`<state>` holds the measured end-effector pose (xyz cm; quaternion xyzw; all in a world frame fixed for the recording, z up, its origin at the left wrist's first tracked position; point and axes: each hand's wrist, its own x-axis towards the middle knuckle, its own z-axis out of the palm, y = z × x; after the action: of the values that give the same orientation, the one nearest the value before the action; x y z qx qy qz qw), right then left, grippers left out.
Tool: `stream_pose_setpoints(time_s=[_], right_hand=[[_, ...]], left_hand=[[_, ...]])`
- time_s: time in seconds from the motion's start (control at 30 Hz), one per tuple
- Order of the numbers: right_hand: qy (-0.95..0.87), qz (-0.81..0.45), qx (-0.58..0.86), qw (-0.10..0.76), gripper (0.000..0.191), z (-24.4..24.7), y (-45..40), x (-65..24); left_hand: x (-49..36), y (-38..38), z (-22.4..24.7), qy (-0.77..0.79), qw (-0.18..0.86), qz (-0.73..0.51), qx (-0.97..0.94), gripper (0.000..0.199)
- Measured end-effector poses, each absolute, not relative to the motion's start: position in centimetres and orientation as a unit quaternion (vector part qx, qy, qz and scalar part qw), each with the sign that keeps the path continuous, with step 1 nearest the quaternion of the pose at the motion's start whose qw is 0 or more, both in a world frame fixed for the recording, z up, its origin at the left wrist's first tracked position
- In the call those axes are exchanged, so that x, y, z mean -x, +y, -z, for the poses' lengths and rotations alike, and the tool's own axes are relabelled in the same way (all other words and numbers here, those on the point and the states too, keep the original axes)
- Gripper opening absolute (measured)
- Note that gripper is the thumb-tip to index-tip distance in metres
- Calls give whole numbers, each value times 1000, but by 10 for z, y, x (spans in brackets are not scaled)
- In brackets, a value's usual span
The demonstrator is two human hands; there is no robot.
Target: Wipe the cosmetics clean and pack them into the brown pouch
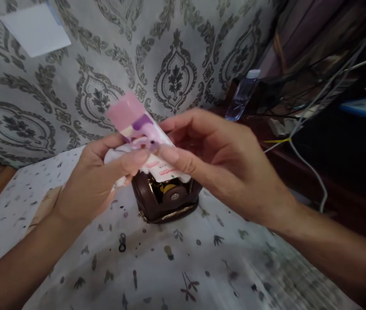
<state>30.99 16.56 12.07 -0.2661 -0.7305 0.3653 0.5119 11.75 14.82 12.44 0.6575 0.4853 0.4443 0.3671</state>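
Note:
Both hands hold a small pink, purple and white packet (pixel 148 133), tilted, above an open dark brown bag. My left hand (pixel 100 172) is closed, its thumb on the packet's near side, with something white and crumpled (pixel 116 157) also in its grasp. My right hand (pixel 215 159) pinches the packet's lower right part between thumb and fingers. Below them, the brown bag (pixel 166 211) sits on the patterned white sheet (pixel 150 267). Its gold zip and a round snap show, along with something yellow inside; the rest of its contents is hidden.
Behind is a patterned wall (pixel 176 82) with a white sheet of paper (pixel 35 30). A clear bottle (pixel 242 94) stands at the back right near cables (pixel 308 165). A flat brown item (pixel 45 206) lies at the left.

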Motion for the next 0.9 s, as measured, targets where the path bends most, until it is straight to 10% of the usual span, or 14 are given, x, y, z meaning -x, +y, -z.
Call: stream_pose_setpoints(time_s=[0.17, 0.47, 0.9], right_hand=[[-782, -328, 232, 476, 29, -136, 176, -316], [-744, -229, 303, 549, 31, -125, 178, -323], [-713, -262, 321, 566, 22, -118, 175, -321]], left_hand=[[-125, 151, -133, 497, 349, -348, -715, 26], [-107, 139, -119, 511, -66, -98, -851, 30], [-98, 135, -104, 468, -20, -201, -860, 18]])
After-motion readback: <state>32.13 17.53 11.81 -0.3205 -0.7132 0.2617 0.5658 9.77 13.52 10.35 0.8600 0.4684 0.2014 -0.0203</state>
